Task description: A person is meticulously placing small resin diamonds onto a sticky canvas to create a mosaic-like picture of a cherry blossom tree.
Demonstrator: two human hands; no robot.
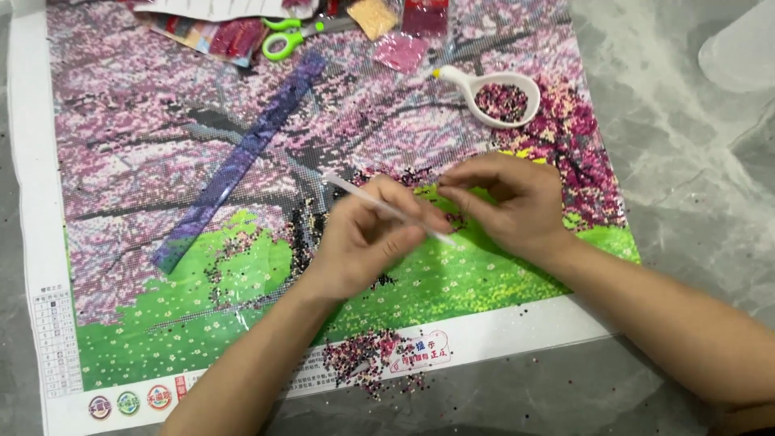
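Both: left hand (363,238) grips pen (387,208), right hand (504,202) fingers curled.

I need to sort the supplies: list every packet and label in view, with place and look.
Bead packets: canvas top edge, small clear bags, orange, pink, red.
Round labels: bottom-left white border, three coloured discs.
Symbol chart: left border, small grid.
Red-printed label: bottom border, beside spilled beads.

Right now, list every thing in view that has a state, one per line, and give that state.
Left hand: closed around the white pen, over the canvas.
Right hand: fingertips pinched together at the pen's tip end.
White pen: held, slanted.
Canvas: laid flat, partly beaded.
White tray: upright, holding dark beads.
Green scissors: lying flat on the canvas; blades mostly hidden.
Loose beads: spilled on the bottom border.
Purple strip: lying diagonally on the canvas.
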